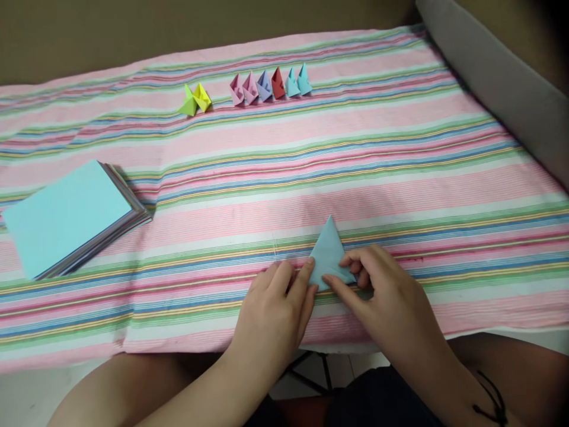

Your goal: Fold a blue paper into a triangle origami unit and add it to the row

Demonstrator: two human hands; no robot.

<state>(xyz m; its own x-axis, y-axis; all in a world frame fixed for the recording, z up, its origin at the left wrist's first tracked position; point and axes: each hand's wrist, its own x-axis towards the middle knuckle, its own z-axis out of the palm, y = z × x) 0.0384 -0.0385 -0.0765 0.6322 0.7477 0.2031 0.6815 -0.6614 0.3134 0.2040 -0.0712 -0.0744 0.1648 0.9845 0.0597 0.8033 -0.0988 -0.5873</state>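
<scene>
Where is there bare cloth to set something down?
The striped multicoloured cloth is bare between the six small colourful folded-paper pieces and the light-blue folded-paper triangle, and right of the right hand toward the grey slanting panel. Crowded: around the triangle, touched by that hand and the left hand.

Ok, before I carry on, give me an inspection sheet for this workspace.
Surface: striped cloth, creased toward the left.
Job's things: light blue folded paper triangle, lying on the cloth, one tip pointing away from the person.
Clutter: paper stack at left, light blue sheet on top; toward the far edge, a green-and-yellow folded pair and a row of six folded pieces.
Grips: left grip touches the triangle's left edge; right grip has thumb and index finger at its lower right.
Cables: nothing seen.
Surroundings: grey padded panel at upper right.
</scene>
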